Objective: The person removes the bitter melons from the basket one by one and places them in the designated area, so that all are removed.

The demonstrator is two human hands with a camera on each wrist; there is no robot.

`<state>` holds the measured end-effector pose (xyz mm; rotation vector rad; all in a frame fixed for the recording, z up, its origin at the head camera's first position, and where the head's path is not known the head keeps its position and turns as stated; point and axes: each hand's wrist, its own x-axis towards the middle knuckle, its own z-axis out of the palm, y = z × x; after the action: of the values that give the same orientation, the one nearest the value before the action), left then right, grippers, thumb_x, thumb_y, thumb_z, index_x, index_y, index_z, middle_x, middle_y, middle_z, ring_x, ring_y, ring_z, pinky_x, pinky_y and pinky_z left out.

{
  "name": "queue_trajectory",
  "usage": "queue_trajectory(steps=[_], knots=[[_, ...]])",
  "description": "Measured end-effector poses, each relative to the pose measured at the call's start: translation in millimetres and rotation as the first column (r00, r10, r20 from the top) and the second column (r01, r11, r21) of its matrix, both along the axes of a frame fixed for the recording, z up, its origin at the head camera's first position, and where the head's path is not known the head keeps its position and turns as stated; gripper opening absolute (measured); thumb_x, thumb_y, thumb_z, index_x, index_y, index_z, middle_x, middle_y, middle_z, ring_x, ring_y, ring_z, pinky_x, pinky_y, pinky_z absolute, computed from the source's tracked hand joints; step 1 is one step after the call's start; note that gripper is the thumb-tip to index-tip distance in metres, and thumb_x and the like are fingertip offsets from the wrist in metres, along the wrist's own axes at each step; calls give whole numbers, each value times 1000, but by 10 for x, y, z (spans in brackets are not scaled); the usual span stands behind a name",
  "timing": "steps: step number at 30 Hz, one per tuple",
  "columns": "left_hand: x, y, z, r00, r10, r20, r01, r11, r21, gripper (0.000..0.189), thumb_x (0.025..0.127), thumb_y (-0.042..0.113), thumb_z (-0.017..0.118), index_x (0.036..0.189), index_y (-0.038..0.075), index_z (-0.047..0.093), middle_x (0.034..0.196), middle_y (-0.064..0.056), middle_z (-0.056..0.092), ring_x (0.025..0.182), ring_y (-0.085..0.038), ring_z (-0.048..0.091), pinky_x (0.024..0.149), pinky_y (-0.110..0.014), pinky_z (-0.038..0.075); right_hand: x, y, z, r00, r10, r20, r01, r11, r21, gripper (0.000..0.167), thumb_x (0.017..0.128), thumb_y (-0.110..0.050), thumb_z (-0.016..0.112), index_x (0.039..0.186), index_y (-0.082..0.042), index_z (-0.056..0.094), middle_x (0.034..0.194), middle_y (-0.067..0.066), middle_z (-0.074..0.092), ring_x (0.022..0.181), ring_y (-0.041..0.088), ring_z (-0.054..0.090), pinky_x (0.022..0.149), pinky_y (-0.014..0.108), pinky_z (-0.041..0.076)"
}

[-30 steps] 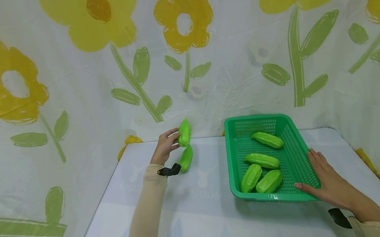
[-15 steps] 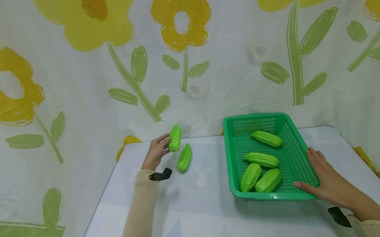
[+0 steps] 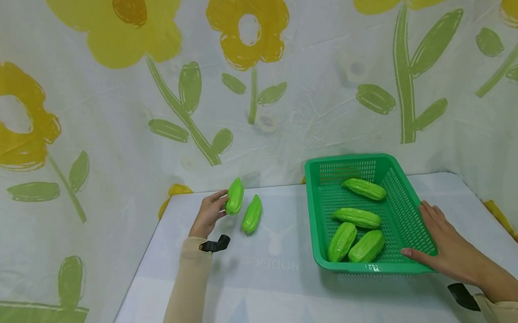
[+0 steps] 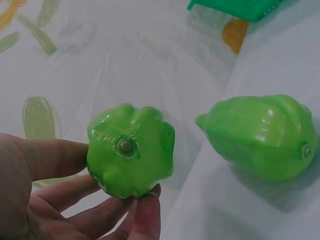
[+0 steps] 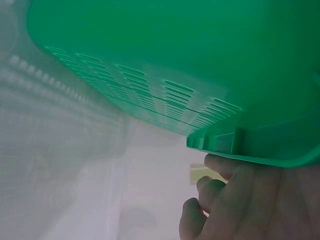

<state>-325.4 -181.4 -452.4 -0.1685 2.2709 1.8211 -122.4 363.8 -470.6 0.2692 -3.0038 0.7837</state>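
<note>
My left hand [image 3: 209, 213] pinches a pale green ridged gourd [image 3: 235, 196] between thumb and fingers, its pointed end up. The left wrist view shows the blunt stem end of this held gourd [image 4: 130, 150] facing the camera. Just right of it, a second gourd [image 3: 251, 215] lies on the table, apart from the held one. At the right, my right hand [image 3: 453, 250] rests against the right front corner of a green plastic basket [image 3: 315, 218], fingers straight along its side and thumb over the rim. Seen from the right wrist, the fingers lie beneath the rim [image 5: 280, 162].
Inside the basket lie several similar gourds [image 3: 357, 218], two of them side by side near the front. The white table [image 3: 269, 292] carries faint printed patterns. Behind it hangs a pale curtain [image 3: 318, 106] with yellow flowers, close to the table's back edge.
My left hand has carried its gourd left and slightly lower, away from the gourd on the table, which now shows whole. The right hand and the basket stay in place.
</note>
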Motion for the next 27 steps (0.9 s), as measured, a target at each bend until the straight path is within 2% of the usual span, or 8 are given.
queue_trajectory(steps=[7,17,22,27], knots=[[13,-44,-86,1000,14,12,-14,1000,-14,48,110,23,49,156,6,46,148,-18,56,112,-15,63,88,-24,54,6,2,-16,1000,5,-15,-5,1000,2,114,96,-46,68,163,1,-10,172,26,-13,158,47,-19,120,79,-2],[50,-56,-185,999,7,50,-6,1000,-8,48,110,21,49,156,6,46,153,-19,52,125,-24,60,92,-28,55,11,-8,-2,1000,1,-5,-1,1000,0,114,96,-46,68,163,1,-10,171,27,-13,158,47,-19,119,80,0],[38,-76,-243,998,-2,56,2,1000,-12,49,110,21,48,156,6,44,153,-20,51,124,-23,60,92,-28,54,11,-10,0,1000,0,-2,0,1000,3,114,96,-47,68,163,1,-11,171,27,-14,158,47,-20,118,81,1],[62,-85,-262,998,-11,54,12,1000,-22,49,111,20,45,157,4,42,152,-21,51,123,-23,59,99,-34,53,5,-5,0,1000,4,-9,-4,1000,0,114,96,-46,68,163,2,-10,171,29,-11,158,48,-18,120,79,-1]])
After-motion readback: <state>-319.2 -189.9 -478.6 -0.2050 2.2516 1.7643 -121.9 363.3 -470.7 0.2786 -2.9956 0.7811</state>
